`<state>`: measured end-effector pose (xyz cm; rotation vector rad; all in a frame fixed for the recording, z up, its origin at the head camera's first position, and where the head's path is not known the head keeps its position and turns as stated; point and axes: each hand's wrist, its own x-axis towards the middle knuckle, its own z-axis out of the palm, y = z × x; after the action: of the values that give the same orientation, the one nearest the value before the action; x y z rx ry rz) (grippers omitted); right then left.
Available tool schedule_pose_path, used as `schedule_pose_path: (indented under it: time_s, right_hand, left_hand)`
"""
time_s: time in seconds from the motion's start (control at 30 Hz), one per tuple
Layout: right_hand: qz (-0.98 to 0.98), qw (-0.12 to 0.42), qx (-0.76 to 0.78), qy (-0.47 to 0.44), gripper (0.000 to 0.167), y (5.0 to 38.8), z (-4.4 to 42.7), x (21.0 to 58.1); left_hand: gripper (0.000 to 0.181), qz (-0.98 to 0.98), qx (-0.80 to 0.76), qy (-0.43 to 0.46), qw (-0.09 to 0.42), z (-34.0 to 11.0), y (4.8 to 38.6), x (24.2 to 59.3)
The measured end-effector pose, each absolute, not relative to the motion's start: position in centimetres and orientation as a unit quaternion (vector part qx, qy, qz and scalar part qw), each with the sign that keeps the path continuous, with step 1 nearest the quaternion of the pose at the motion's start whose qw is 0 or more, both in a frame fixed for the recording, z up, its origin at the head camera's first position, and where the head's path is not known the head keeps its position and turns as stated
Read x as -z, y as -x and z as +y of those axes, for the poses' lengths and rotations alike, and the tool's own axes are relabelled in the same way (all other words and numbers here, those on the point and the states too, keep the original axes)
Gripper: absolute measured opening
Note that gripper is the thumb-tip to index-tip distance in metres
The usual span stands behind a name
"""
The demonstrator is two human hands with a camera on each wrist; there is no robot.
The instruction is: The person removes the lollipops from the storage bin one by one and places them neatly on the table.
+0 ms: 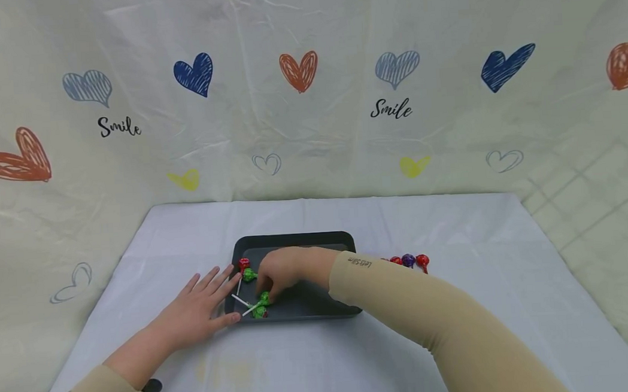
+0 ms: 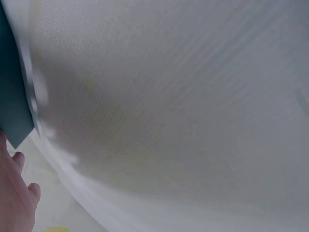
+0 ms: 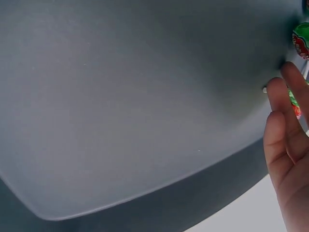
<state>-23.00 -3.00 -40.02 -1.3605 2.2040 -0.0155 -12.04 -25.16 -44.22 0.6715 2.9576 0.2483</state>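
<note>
A black tray [image 1: 321, 306] lies on the white-covered table. My left hand [image 1: 199, 311] is spread flat at its left edge, fingers straight and fingertips touching the rim. Inside the tray, my right hand [image 1: 283, 271] reaches down at the left half. Its fingers are curled and pinch a green-wrapped lollipop [image 1: 264, 298], partly hidden behind the fingers in the right wrist view. Just in front lies another green lollipop [image 1: 259, 312]. Farther back in the tray are a red lollipop [image 1: 244, 264] and a green lollipop [image 1: 249, 275], with white sticks.
Right of the tray, red lollipops [image 1: 422, 261] and a purple lollipop [image 1: 408, 260] lie in a row, partly covered by the right sleeve [image 1: 396, 296]. A white tablecloth [image 1: 484, 239] covers the table. Behind hangs a backdrop [image 1: 342, 128] with printed hearts.
</note>
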Motion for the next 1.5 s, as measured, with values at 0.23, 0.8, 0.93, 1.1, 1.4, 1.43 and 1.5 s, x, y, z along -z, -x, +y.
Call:
schedule_pose_path:
  time_s: [0.23,0.8,0.93,1.1,1.4,1.43,1.5]
  right_hand:
    - [0.814,0.271,-0.017,0.514,0.027,23.0,-2.9,40.0]
    - [0.830,0.245,-0.016,0.501,0.022,24.5,0.3,39.5]
    - [0.840,0.250,-0.019,0.482,0.027,24.9,1.3,39.3]
    - [0.851,0.252,-0.031,0.460,0.029,25.2,2.5,39.1]
    - [0.857,0.260,-0.030,0.444,0.033,25.7,3.6,39.0]
    - [0.856,0.258,-0.028,0.447,0.033,25.7,3.7,39.0]
    - [0.855,0.254,-0.021,0.451,0.033,25.9,4.0,38.9]
  left_hand:
    - [0.087,0.970,-0.089,-0.223,0.045,-25.3,12.2,44.4]
    - [0.087,0.974,-0.070,-0.206,0.066,-25.1,12.1,44.2]
    - [0.087,0.974,-0.073,-0.208,0.056,-25.2,12.2,44.7]
    - [0.085,0.970,-0.089,-0.222,0.041,-25.1,12.0,44.5]
    - [0.084,0.969,-0.091,-0.225,0.036,-25.1,11.8,44.5]
    - [0.083,0.970,-0.089,-0.223,0.036,-25.1,11.8,44.4]
    - [0.084,0.970,-0.086,-0.222,0.036,-25.1,11.8,44.4]
